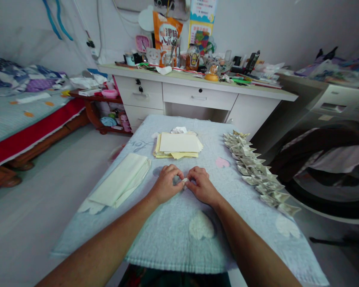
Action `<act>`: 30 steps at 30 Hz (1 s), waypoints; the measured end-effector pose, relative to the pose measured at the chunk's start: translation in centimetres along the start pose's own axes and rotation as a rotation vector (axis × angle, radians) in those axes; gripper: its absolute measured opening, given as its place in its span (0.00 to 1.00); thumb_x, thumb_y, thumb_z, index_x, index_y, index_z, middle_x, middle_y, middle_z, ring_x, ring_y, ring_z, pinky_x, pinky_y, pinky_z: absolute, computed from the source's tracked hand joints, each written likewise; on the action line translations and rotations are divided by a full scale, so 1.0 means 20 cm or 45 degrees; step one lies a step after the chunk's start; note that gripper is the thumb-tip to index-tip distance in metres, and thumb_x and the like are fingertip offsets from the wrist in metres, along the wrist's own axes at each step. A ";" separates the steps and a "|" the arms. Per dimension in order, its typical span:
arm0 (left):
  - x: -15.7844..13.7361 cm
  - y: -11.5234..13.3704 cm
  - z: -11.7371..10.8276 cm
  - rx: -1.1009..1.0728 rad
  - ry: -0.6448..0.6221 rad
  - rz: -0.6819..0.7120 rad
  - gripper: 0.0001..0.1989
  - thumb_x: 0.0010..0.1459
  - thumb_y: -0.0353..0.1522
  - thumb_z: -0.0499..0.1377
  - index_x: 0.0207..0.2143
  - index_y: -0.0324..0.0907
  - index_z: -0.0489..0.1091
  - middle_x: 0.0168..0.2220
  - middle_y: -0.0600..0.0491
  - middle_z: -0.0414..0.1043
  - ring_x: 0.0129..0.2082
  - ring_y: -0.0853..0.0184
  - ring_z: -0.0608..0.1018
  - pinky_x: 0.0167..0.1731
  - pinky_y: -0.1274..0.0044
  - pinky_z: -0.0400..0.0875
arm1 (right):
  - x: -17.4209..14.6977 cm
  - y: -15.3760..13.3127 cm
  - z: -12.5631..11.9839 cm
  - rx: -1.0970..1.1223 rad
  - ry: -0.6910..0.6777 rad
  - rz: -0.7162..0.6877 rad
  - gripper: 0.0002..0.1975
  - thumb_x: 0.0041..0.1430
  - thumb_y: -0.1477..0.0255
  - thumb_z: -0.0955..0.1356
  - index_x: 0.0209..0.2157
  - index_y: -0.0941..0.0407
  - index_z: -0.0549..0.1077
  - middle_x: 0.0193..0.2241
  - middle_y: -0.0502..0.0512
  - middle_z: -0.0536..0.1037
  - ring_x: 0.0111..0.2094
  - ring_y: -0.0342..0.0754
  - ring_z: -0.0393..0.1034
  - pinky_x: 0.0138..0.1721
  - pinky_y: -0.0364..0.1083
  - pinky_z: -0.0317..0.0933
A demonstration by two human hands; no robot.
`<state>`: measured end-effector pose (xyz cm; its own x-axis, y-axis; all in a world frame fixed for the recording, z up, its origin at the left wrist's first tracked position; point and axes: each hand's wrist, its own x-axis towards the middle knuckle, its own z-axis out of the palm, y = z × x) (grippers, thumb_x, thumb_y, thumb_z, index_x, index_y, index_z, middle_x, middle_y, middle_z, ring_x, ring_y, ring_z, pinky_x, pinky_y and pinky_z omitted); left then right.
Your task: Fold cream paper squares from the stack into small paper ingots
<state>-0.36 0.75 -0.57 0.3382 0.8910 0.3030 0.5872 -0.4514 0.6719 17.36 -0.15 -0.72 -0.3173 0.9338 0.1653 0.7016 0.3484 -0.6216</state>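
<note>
Both my hands meet over the middle of a cloth-covered table (pixel 173 231). Between thumb and fingers, my left hand (pixel 168 183) pinches one side of a small folded piece of paper (pixel 184 181). My right hand (pixel 202 184) grips its other side, and the fingers hide most of the paper. Just beyond the hands lies a stack of cream and yellow paper sheets (pixel 179 142). To the left rests a folded pale green sheet (pixel 119 179). Along the right side stand rows of folded paper pieces with pointed tips (pixel 254 167).
A white crumpled bit (pixel 178 130) sits behind the stack. Past the table stands a white desk (pixel 200 95) crowded with jars, a clock and an orange snack bag (pixel 166 36). A bed (pixel 30 107) is at the left, a washing machine (pixel 334 103) at the right.
</note>
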 end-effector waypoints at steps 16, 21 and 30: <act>-0.02 0.00 -0.04 -0.287 -0.140 -0.059 0.07 0.54 0.33 0.60 0.31 0.41 0.76 0.28 0.54 0.71 0.27 0.71 0.71 0.29 0.80 0.64 | 0.00 0.00 -0.03 0.256 0.046 -0.087 0.01 0.57 0.74 0.68 0.32 0.55 0.71 0.36 0.52 0.69 0.42 0.48 0.60 0.46 0.48 0.52; -0.02 0.01 -0.04 -0.310 -0.108 -0.098 0.08 0.54 0.34 0.59 0.28 0.40 0.76 0.26 0.55 0.68 0.26 0.72 0.70 0.27 0.80 0.62 | -0.01 -0.03 -0.04 0.242 0.035 -0.076 0.01 0.58 0.73 0.68 0.32 0.55 0.70 0.36 0.52 0.69 0.42 0.48 0.60 0.46 0.48 0.52; -0.02 0.00 -0.05 -0.382 -0.037 -0.137 0.09 0.53 0.35 0.59 0.26 0.38 0.75 0.25 0.55 0.67 0.26 0.71 0.68 0.27 0.79 0.61 | -0.01 -0.02 -0.05 0.298 0.041 -0.121 0.10 0.57 0.66 0.69 0.39 0.55 0.70 0.37 0.52 0.71 0.42 0.48 0.62 0.47 0.47 0.54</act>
<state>-1.14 0.50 0.05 0.3090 0.9292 0.2027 0.3792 -0.3158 0.8698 17.80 -0.44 0.23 -0.3516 0.9013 0.2531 0.5015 0.4097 -0.7620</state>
